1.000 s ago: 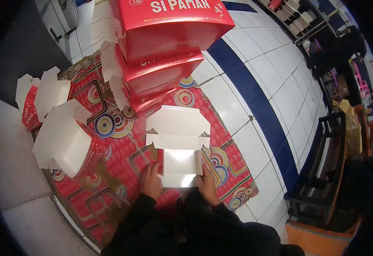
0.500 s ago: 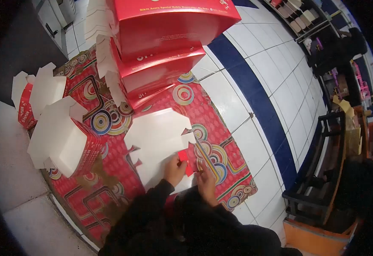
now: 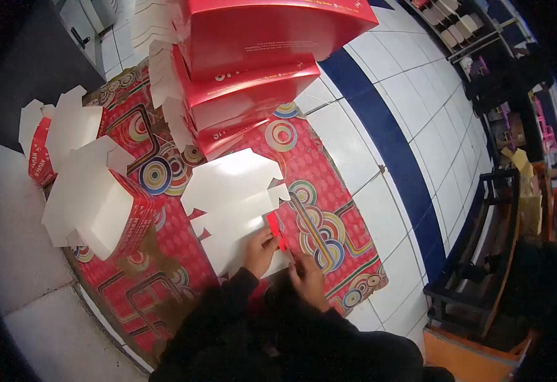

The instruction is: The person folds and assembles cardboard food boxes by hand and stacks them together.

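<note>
A white carton blank [image 3: 227,191] lies on the red patterned mat, its upper flap flat and pointing away from me. A red side flap [image 3: 274,224] stands folded at its right edge. My left hand [image 3: 260,253] rests over the lower right part of the carton, its fingers closed on the red flap. At the lower right corner is my right hand [image 3: 307,280], fingers curled against the carton's edge; its fingertips are small, and what they grip is hard to make out.
Stacked red boxes [image 3: 259,83] stand at the top of the mat [image 3: 329,191]. Nested open cartons [image 3: 109,210] and another open carton [image 3: 71,130] sit at the left. A dark bench [image 3: 469,254] stands at the right on the tiled floor.
From a flat hold on both sides of a partly raised carton, my left hand has moved onto its right side. The carton has turned and opened flatter. Lately my right hand has shifted slightly lower.
</note>
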Motion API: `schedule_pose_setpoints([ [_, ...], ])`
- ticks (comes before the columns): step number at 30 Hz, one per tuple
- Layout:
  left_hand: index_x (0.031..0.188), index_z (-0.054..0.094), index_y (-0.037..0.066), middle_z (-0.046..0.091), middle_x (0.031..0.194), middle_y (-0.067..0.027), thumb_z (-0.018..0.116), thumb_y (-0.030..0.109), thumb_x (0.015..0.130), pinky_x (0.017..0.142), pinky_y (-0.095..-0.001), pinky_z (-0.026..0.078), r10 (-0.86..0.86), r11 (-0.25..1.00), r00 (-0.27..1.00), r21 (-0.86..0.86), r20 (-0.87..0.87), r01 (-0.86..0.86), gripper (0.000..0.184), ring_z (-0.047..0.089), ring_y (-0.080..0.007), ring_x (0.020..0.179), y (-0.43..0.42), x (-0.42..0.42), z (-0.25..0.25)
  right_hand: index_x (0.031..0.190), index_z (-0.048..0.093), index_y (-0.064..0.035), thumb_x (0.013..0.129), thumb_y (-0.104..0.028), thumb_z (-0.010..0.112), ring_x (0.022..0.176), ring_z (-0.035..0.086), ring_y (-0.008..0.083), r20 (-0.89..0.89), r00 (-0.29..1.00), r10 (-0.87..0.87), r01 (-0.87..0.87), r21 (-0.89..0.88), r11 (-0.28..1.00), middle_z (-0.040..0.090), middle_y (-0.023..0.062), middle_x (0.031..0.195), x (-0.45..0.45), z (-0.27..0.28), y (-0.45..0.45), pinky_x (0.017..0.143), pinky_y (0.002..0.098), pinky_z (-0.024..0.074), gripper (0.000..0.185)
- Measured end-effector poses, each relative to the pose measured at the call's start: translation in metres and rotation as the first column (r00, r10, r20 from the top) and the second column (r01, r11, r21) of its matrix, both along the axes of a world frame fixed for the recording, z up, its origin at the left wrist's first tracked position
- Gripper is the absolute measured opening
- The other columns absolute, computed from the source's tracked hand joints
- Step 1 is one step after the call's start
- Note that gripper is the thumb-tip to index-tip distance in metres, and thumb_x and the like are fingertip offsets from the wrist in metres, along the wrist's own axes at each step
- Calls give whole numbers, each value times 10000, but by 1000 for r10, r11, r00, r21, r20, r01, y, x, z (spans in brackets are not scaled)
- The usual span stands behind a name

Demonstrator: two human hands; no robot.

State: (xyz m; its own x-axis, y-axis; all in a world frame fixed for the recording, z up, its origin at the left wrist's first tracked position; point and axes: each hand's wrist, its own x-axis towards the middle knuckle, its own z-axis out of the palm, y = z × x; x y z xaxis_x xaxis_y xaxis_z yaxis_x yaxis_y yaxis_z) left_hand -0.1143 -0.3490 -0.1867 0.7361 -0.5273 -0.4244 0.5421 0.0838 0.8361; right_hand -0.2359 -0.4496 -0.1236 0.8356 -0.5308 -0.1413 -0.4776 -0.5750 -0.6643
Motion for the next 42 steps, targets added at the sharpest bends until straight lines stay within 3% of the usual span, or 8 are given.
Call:
schedule_pose_setpoints([
  [16,1220,626,-24,722,1035,-126,565,21,953,841,-308,540,-82,925,956,378,283,-33,277,679,-165,938,-8,-25,29,1042,698,-48,919,-175,664,761,644,373,-15,999,-35,32,-155,987,643,176,855,32,9,10,668,435,497,180],
  [22,1247,601,-24,703,1121,-130,563,9,940,882,-330,529,-306,903,936,366,175,227,312,671,-181,1005,-3,-32,1,1105,647,-1,901,-153,681,715,624,351,26,995,-93,92,57,994,630,199,824,53,-3,-16,621,412,477,256],
  [25,1279,564,-7,684,1078,-182,607,79,901,816,-381,525,-71,997,962,4,263,72,390,676,-323,924,5,-31,-8,1240,601,-3,886,-176,712,687,631,307,62,978,-199,177,257,950,674,188,890,58,11,-19,674,370,513,409],
  [28,1292,538,-16,653,1088,-196,621,125,902,863,-414,511,-221,843,718,500,660,-200,424,646,-355,940,53,27,53,1307,535,7,899,-147,681,693,627,312,182,983,26,7,-180,984,678,191,909,47,12,-23,703,368,521,460],
  [29,1292,541,-15,662,1036,-195,622,143,907,865,-422,509,-260,713,641,591,722,-377,424,647,-358,919,67,39,58,1322,525,1,907,-135,661,718,629,310,108,994,7,-4,-32,999,669,209,947,39,4,-24,714,374,520,457],
  [33,1272,572,-10,679,1009,-179,624,184,926,860,-378,504,-229,542,922,828,311,-144,400,658,-290,912,102,58,54,1354,501,-5,915,-77,605,798,633,316,-102,995,-8,24,163,986,629,261,1083,18,-26,-34,739,395,516,457],
  [36,1186,628,-1,685,1048,-84,622,269,949,864,-332,486,-40,961,997,270,-63,56,359,628,-164,966,112,43,5,1345,494,4,910,-81,610,861,616,374,35,996,82,-83,26,996,595,277,1077,22,-22,-42,784,423,505,459],
  [42,1305,488,6,604,1199,-119,545,182,921,921,-329,462,112,933,993,339,47,-121,426,587,-211,1082,85,25,-26,1290,543,-119,834,-235,741,1158,514,365,35,942,333,-323,-157,933,520,179,1274,45,52,-1,1003,488,406,511],
])
